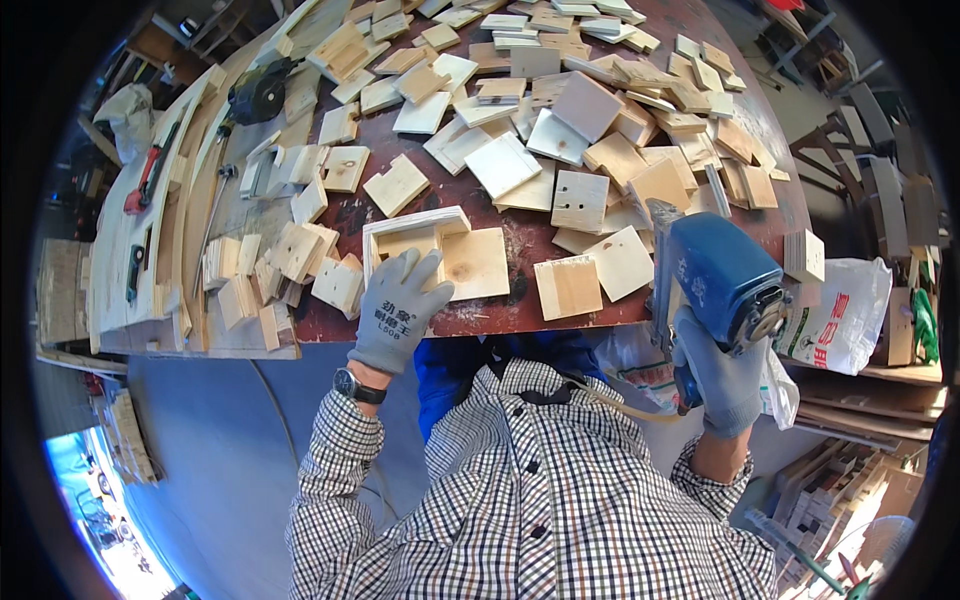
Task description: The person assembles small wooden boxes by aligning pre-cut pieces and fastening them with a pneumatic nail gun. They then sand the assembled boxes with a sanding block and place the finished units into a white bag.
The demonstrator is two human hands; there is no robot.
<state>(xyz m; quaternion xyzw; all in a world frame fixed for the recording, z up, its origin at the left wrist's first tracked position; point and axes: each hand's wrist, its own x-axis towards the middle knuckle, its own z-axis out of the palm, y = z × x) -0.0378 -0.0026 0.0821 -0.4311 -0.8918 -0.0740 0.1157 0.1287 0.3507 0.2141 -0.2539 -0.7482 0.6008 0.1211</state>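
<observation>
My left hand [403,305], in a grey work glove, grips the near left side of a small wooden box [415,223] at the table's front edge. Thin strips form its far and left sides; the glove hides part of the near side. Against its right lies a flat square board [476,264]. In my right hand [722,372], also gloved, is a blue nail gun [722,265], gripped by its handle. The tool is raised at the table's right front corner, apart from the box. Two light wooden blocks [568,288] lie between the box and the nail gun.
Many loose wooden pieces [505,165] are heaped across the dark red table [455,322]. More blocks [300,250] stand at the left, beside a black tape measure [262,92] and a red-handled tool [140,190]. White sacks [840,310] are at the right.
</observation>
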